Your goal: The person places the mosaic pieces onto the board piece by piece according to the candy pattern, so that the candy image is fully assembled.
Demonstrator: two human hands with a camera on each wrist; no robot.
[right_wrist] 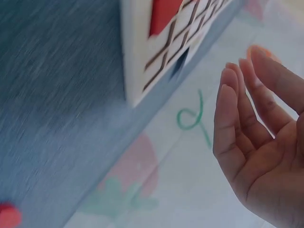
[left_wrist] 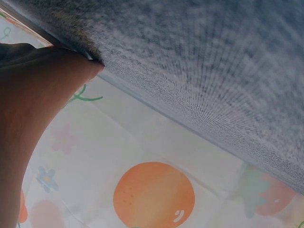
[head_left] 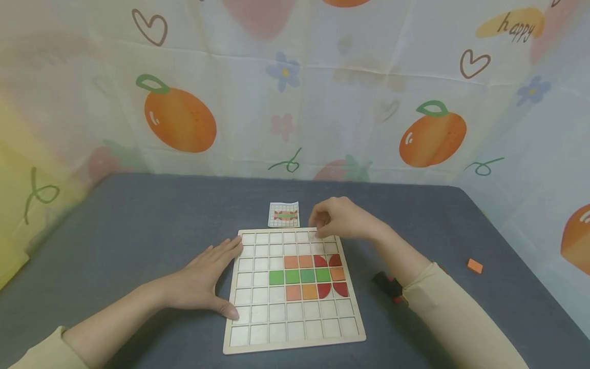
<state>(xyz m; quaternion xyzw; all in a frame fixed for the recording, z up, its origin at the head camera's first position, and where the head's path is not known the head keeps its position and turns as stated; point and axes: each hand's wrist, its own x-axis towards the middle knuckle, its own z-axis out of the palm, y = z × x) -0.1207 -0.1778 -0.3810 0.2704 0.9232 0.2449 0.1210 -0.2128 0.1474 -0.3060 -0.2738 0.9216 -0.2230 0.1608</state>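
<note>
A pale wooden grid board [head_left: 267,322] lies on the table, with coloured square tiles and red curved pieces in its cells. A row of green tiles [head_left: 292,277] runs between orange tiles [head_left: 306,262] and red pieces [head_left: 324,290]. My left hand [head_left: 200,279] rests against the board's left edge, thumb and fingers spread apart. Above the far right corner of the board hovers my right hand [head_left: 340,218]. In the right wrist view its fingers [right_wrist: 227,107] are loosely bent, with nothing between them and the thumb.
Just beyond the board lies a small printed pattern card [head_left: 283,214]. A loose orange block [head_left: 475,266] sits far to the right on the dark table [head_left: 184,215]. Beside my right forearm is a black and red object [head_left: 388,285], partly hidden. A patterned curtain [head_left: 239,102] hangs behind.
</note>
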